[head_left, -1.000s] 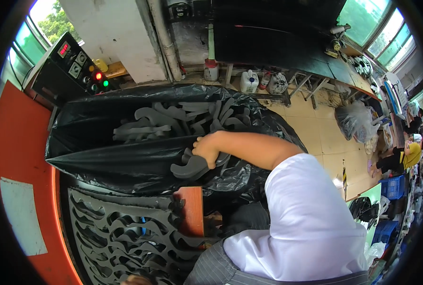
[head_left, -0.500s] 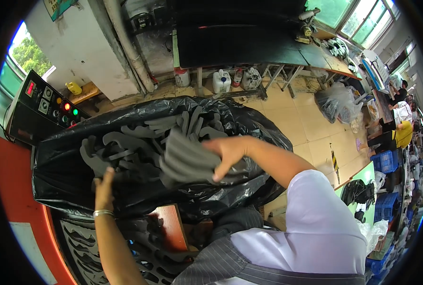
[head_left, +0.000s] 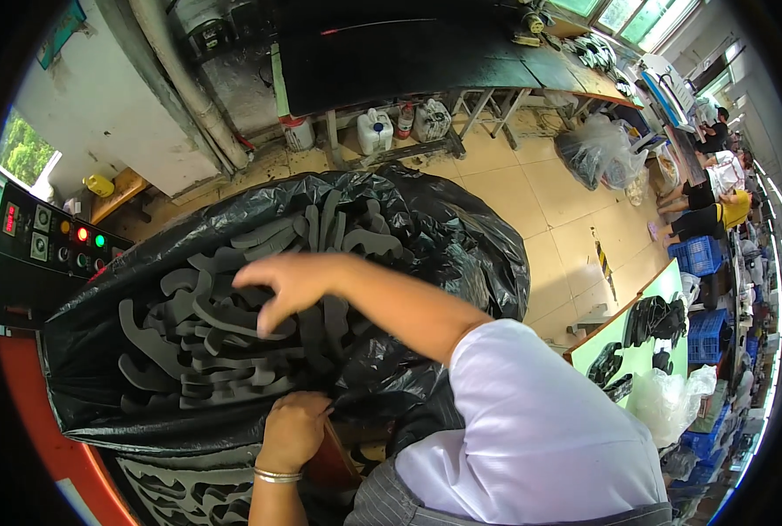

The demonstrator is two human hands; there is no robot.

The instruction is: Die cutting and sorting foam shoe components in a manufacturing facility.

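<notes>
A large black plastic bag (head_left: 483,232) lies spread wide, with many curved dark grey foam-like pieces (head_left: 149,337) heaped inside. Above the middle of the heap is my right hand (head_left: 294,285), thumb and fingers apart and nothing in them, slightly blurred. My left hand (head_left: 292,430) is at the bag's near edge, its fingers bent together against the black plastic; their tips are partly hidden. Below it lies a dark grey sheet (head_left: 189,491) with wavy cut-outs, next to a reddish-brown board (head_left: 331,460) partly covered by my left hand and arm.
A control box (head_left: 49,241) with lit buttons stands at the left, above a red machine surface (head_left: 27,386). Across the back runs a black-topped table (head_left: 391,70), with white jugs (head_left: 375,131) beneath. At right are a green table (head_left: 649,359), blue crates (head_left: 707,337) and other people.
My right hand has let go of a stack of grey foam pieces and moved left over the heap. My left hand has come from the heap to the bag's near edge. The view has shifted.
</notes>
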